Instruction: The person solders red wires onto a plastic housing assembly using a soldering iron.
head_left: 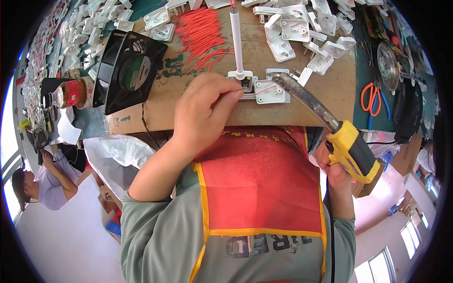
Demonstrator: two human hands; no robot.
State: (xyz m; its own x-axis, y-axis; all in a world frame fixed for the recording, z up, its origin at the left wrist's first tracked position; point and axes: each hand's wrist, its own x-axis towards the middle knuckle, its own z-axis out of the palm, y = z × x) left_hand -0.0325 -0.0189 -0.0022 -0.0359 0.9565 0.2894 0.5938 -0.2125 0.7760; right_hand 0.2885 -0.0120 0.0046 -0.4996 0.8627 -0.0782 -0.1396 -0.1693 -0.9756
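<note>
My left hand point(200, 106) is closed in a pinch on a thin red wire point(259, 92) at the table's front. That wire crosses a small white plastic housing point(270, 96), lying open with its inside up. A white tube point(237, 45) leads away from a white fitting beside my left fingertips, with red wires at its far end. My right hand point(337, 173) is wrapped round the yellow and black handle of a soldering gun point(353, 150). Its long, dirty metal barrel points left, and the tip is close to the housing's far edge; whether they touch, I cannot tell.
A bundle of red wires point(200, 30) lies beyond my left hand. White plastic housings point(296, 29) are heaped far right and far left. A black fan point(101, 70) and a jar point(73, 93) stand left. Orange-handled scissors point(371, 99) lie right. Another person point(54, 186) sits at left.
</note>
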